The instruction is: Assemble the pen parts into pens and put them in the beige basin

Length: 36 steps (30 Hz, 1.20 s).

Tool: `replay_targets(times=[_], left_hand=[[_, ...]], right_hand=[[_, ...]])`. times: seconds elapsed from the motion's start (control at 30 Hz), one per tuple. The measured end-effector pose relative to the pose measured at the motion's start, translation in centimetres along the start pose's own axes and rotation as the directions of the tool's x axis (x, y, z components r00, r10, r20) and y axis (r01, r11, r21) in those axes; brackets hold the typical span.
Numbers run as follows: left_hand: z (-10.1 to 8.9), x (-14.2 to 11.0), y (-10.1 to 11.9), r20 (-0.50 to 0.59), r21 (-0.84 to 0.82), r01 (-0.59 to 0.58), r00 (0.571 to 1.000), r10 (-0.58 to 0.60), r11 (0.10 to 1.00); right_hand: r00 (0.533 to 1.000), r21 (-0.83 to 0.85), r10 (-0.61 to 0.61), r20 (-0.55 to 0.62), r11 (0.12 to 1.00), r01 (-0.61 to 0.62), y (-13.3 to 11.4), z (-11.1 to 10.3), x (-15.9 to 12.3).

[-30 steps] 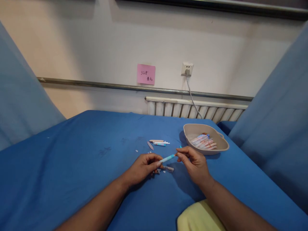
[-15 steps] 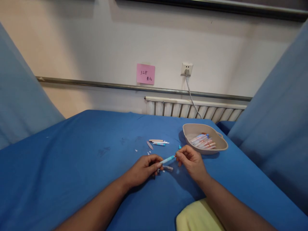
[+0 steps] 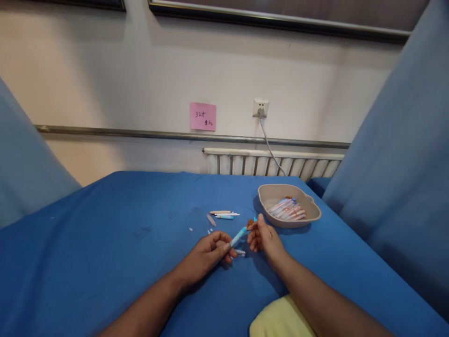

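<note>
My left hand (image 3: 214,249) is closed around the lower part of a light-blue pen (image 3: 238,237), which slants up to the right. A small brown piece (image 3: 250,223) shows at the pen's upper end, its shape too small to make out. Beside that end is my right hand (image 3: 268,239), thumb raised and fingers loosely apart; whether a fingertip touches the brown piece I cannot tell. Partly hidden under my left fingers, a clear and whitish piece (image 3: 240,252) lies on the blue cloth. Beyond the hands lie several pen parts (image 3: 224,215) and a translucent tube (image 3: 211,220).
A beige basket (image 3: 261,199) with several clear-barrelled pens (image 3: 289,211) stands at the right on the blue cloth (image 3: 105,243). Small white bits (image 3: 191,229) lie left of the pen parts. Yellow fabric (image 3: 280,318) is at the near edge. Blue curtains (image 3: 382,140) hang either side.
The view has tilted up a little and shifted right. My right fingers have loosened from the pen's tip, thumb lifting, and a brown piece now shows there. My left hand keeps its hold.
</note>
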<state>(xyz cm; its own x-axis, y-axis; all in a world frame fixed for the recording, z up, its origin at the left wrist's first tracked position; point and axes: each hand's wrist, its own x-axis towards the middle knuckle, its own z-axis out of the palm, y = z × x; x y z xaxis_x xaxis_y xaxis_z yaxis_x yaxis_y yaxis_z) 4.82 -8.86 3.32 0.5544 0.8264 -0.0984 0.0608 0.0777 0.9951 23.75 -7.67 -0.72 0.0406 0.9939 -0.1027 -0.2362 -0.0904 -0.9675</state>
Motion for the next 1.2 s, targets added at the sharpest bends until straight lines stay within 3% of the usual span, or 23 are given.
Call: replay_targets(times=[0.17,0.23,0.3,0.4,0.47,0.63,0.83,1.2], left_hand=[[0.4,1.4,1.6,-0.066,0.005,0.012,0.998,-0.012,1.0],[0.7,2.2,2.3,-0.071,0.052,0.007,0.997,-0.003,0.999],[1.0,2.8,2.7,-0.082,0.12,-0.013,0.996,0.023,0.993],[1.4,3.3,2.5,-0.109,0.173,-0.027,0.993,0.046,0.985],[1.5,3.2,1.9,-0.122,0.164,-0.009,0.992,0.029,0.986],[1.0,2.4,0.8,-0.119,0.117,0.04,0.993,-0.026,0.992],[0.5,1.9,0.3,-0.072,0.113,0.048,0.997,-0.04,0.992],[0.5,1.8,0.3,-0.033,0.14,0.025,0.999,-0.02,0.99]], right_hand=[[0.999,0.018,-0.006,-0.032,1.0,0.007,-0.2,0.3,0.7],[0.992,0.062,-0.084,-0.097,0.994,0.09,-0.7,0.2,0.7],[0.948,0.082,-0.231,-0.221,0.964,0.254,-1.3,-0.1,0.5],[0.839,-0.004,-0.425,-0.34,0.893,0.451,-2.3,-0.7,-0.1],[0.806,-0.082,-0.506,-0.307,0.858,0.507,-2.8,-0.9,-0.4],[0.773,-0.218,-0.615,-0.154,0.784,0.581,-2.7,-1.0,-0.5],[0.839,-0.191,-0.535,-0.097,0.838,0.512,-2.1,-0.9,-0.2],[0.836,-0.274,-0.542,-0.082,0.819,0.504,-1.9,-0.7,-0.6]])
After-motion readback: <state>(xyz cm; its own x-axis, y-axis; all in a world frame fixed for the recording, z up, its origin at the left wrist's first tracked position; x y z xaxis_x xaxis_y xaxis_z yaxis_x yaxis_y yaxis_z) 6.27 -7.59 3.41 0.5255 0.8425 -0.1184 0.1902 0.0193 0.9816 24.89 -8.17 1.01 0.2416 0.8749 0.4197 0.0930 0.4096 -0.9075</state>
